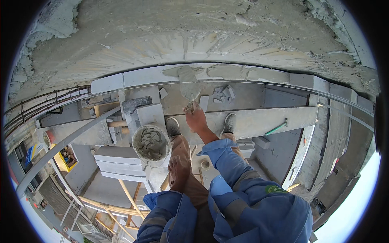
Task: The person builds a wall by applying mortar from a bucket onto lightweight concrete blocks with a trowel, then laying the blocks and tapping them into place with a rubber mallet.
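Scaffold planks [263,119] underfoot; right hand [196,119] grips trowel [189,91]; left hand [179,170] seemingly empty beside mortar bucket [150,143].

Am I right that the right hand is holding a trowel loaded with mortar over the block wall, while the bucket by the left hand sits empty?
Not quite. The bucket is not empty: the head view shows grey mortar inside it. The rest holds: the right hand holds the trowel with mortar over the block wall, and the left hand is beside the bucket.

The right hand [197,120] holds a trowel [189,90] loaded with mortar against the block wall [154,75]. The left hand [179,170] rests on the knee, just beside a bucket of mortar [150,144].
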Demonstrator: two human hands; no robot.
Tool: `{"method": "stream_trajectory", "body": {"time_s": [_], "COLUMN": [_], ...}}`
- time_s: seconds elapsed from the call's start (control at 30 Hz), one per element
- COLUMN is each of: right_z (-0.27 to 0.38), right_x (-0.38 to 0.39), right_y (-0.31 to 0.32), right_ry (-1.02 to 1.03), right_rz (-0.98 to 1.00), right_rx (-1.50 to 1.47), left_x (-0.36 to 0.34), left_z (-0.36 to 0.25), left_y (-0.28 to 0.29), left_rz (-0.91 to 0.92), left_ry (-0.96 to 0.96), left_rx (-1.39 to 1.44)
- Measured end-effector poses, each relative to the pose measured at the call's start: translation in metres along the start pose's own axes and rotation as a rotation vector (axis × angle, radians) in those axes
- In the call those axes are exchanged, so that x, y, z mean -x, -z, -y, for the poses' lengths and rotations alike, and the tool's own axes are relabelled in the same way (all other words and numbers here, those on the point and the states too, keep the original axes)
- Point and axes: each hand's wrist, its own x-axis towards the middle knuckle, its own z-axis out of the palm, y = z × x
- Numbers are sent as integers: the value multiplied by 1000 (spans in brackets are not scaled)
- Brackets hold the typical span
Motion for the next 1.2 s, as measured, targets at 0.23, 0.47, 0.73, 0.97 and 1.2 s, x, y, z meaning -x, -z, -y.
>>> {"method": "stream_trajectory", "body": {"time_s": [0.23,0.47,0.73,0.97,1.2], "right_z": [-56,-53,-14,-50,-120], "right_x": [-12,-11,-21,-28,-2], "right_y": [115,111,15,119,168], "right_ry": [-155,-256,-135,-84,-2], "right_rz": [-48,-106,422,-34,-294], "right_rx": [-180,-811,-545,-463,-412], "left_x": [2,2,-1,-3,-4], "left_z": [-8,-15,-18,-16,-13], "left_y": [-16,-25,-11,-12,-15], "left_rz": [-45,-43,-27,-15,-4], "left_ry": [-8,-32,-64,-78,-60], "left_rx": [-72,-121,-130,-106,-130]}}
